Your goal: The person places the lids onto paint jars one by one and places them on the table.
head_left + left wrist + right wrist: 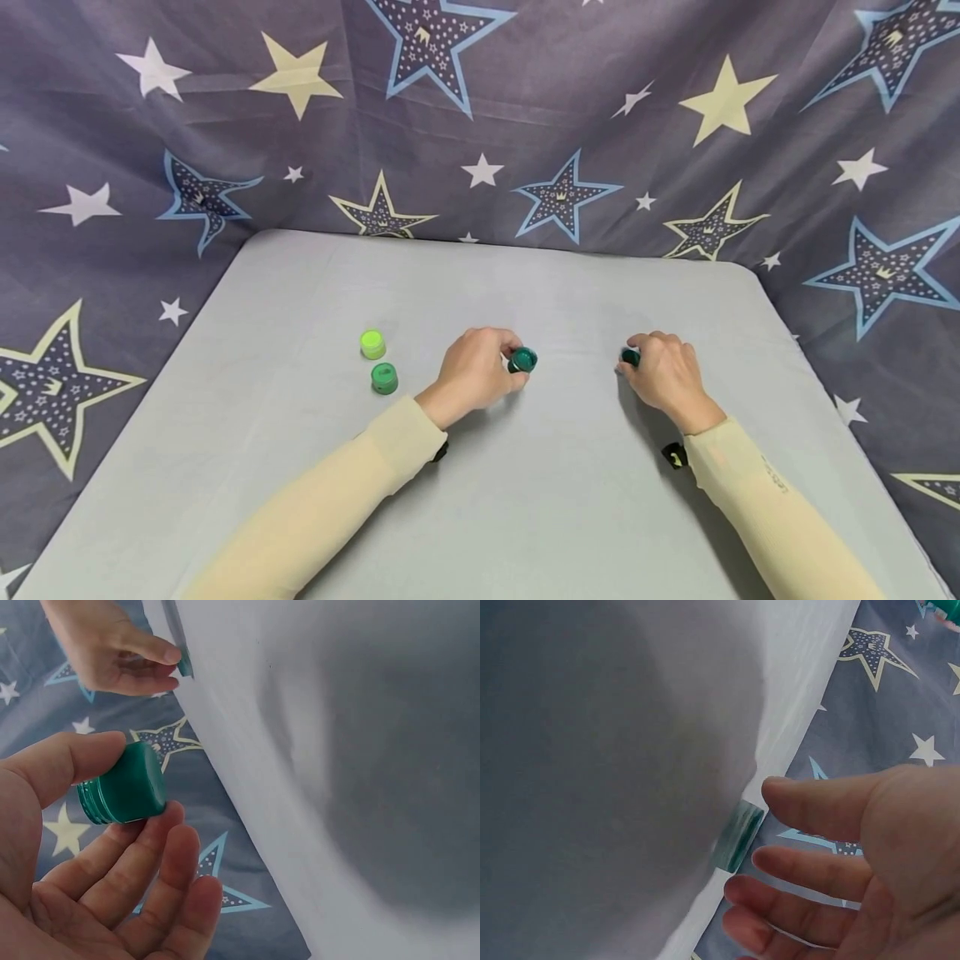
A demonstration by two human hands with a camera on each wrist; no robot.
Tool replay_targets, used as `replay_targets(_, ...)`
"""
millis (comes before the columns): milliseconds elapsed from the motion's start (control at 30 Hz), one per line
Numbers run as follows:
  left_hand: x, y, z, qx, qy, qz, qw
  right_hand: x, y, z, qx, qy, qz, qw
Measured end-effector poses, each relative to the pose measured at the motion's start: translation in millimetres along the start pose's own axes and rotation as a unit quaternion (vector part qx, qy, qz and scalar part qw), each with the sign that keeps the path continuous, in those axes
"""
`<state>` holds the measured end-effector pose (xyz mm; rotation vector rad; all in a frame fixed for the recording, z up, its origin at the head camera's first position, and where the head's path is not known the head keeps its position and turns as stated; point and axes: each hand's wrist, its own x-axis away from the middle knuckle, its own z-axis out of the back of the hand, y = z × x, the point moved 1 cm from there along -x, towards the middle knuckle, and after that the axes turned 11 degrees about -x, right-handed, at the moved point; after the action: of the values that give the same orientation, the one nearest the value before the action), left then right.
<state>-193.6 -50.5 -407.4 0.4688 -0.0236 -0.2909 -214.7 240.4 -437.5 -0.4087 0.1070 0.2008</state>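
In the head view my left hand [480, 367] holds a small dark green paint jar [523, 360] by its sides, above the table. The left wrist view shows the jar [127, 784] between thumb and fingertips, its threaded neck toward the palm. To the right, my right hand [663, 375] is at a small dark green lid [631, 357]. In the right wrist view the lid [740, 836] rests on the table just beyond the fingertips, with a gap between thumb and fingers.
A lime green jar [372, 344] and a mid-green jar [385, 378] stand close together left of my left hand. They sit on a pale cloth-covered table [525, 517]. A dark star-patterned curtain [480, 125] hangs along the back and sides.
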Motion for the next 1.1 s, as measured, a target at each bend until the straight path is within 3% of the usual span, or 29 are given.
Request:
replay_targets(667, 23.2, -6.3, -2.9, 0.019, -0.001, -0.007, 0.9998, -3.7, 3.5, -3.5, 0.011, -0.010, 0.008, 1.000)
replay_targets(1100, 30.5, -10.9, -4.0, 0.022, 0.010, -0.012, 0.9996, 2.2, -16.1, -2.8, -0.028, 0.007, 0.018, 0.999)
